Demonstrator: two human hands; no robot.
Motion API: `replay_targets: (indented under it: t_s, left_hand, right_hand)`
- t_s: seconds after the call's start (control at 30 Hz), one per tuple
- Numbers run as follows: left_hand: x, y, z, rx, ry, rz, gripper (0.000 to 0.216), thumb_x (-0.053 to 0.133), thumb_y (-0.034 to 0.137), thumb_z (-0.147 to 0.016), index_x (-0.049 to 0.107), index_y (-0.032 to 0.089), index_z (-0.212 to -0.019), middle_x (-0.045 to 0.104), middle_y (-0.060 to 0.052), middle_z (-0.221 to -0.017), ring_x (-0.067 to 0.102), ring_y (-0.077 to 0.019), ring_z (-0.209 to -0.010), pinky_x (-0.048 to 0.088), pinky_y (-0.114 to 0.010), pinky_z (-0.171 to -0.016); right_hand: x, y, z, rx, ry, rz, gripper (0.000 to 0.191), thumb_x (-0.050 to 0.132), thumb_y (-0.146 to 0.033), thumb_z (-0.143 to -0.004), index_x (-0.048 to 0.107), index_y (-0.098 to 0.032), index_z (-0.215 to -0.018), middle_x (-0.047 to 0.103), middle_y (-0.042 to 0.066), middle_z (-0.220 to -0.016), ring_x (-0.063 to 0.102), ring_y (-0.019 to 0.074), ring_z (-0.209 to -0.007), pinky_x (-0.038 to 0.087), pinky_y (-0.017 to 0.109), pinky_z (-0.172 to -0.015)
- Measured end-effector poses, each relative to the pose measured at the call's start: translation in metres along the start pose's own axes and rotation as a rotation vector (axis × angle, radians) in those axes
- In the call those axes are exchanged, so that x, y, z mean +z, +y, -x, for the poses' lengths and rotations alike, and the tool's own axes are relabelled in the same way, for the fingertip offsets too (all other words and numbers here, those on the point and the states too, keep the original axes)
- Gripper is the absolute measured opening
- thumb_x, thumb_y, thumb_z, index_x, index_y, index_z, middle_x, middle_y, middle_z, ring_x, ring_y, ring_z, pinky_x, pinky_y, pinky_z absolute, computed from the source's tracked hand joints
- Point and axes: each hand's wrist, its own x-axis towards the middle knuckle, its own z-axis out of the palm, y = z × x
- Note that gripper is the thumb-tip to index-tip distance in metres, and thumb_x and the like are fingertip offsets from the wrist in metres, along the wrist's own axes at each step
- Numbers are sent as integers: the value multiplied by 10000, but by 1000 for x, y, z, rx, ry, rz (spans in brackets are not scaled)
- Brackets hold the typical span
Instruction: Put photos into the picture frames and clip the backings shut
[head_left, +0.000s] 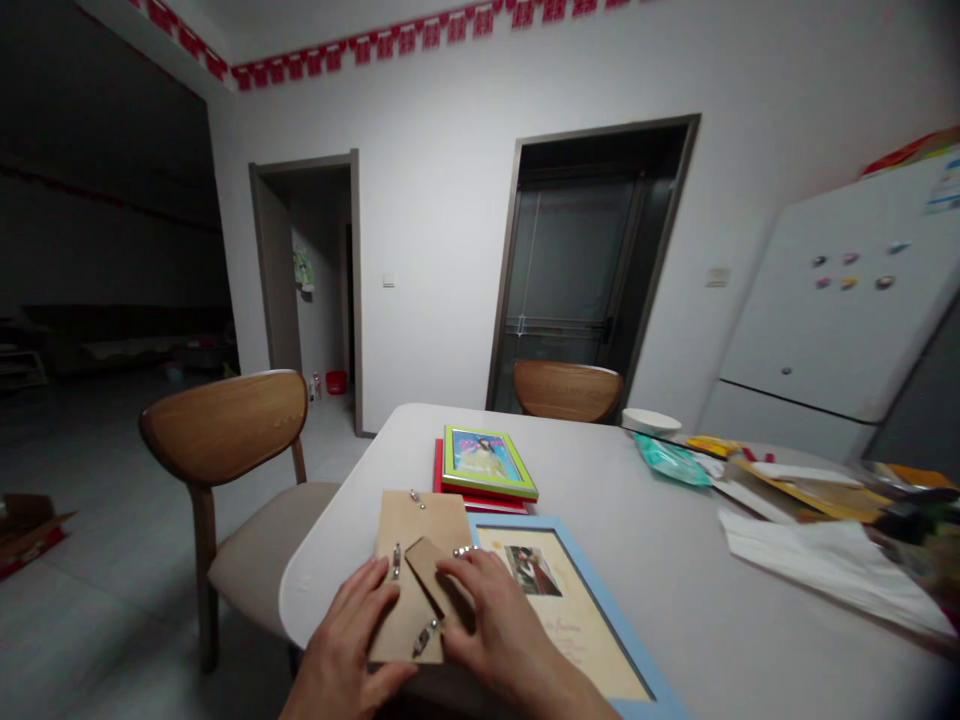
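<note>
A brown backboard of a picture frame (397,515) is tilted up at the near edge of the table, with several metal turn clips near its edges and an angled stand leg (431,565) on its face. My left hand (341,640) grips its left edge, fingers on the face and thumb low down. My right hand (499,625) curls its fingers over the stand leg and the board's right side. Partly under my right forearm lies a light blue picture frame (632,650) around a cream sheet with a small photo. The front of the backboard is hidden.
A green picture frame (484,455) lies on a red one (439,470) beyond the board. To the right are a white bowl (651,422), a teal packet (671,458) and white wrapping (817,555). Wooden chairs stand left (232,425) and behind (568,390) the white table (697,600).
</note>
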Motion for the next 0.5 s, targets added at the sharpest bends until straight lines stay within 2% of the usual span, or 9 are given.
replay_targets:
  t_s: [0.1, 0.23, 0.37, 0.5]
  left_hand:
    - [2, 31, -18, -23, -61, 53, 467, 676, 294, -609, 538, 165, -1036, 501, -129, -1183, 434, -273, -1104, 398, -412, -905]
    - [22, 66, -36, -41, -287, 128, 461, 669, 239, -599, 534, 139, -1029, 481, -137, -1203, 413, -266, -1119, 355, -406, -935]
    - [46, 85, -42, -42, -368, 191, 444, 675, 222, -598, 541, 144, -1014, 500, -113, -1186, 442, -242, -1084, 344, -359, -942]
    - [57, 91, -43, -60, -389, 206, 334, 653, 195, -626, 572, 143, -946, 549, -93, -1123, 475, -224, -1042, 345, -332, -938]
  right_hand:
    - [-30, 10, 8, 10, -18, 45, 363, 506, -169, -594, 582, -208, -947, 527, 65, -973, 461, 197, -929, 341, 300, -831]
    - [-56, 44, 26, 95, -109, 88, 345, 478, -195, -609, 597, -187, -933, 535, 76, -985, 482, 189, -942, 356, 276, -839]
    - [-67, 79, 44, 193, -154, 146, 372, 469, -218, -607, 603, -186, -953, 554, 80, -982, 504, 193, -932, 366, 274, -840]
    - [-67, 100, 51, 226, -148, 178, 380, 474, -232, -604, 614, -185, -953, 559, 85, -1009, 490, 211, -972, 350, 292, -870]
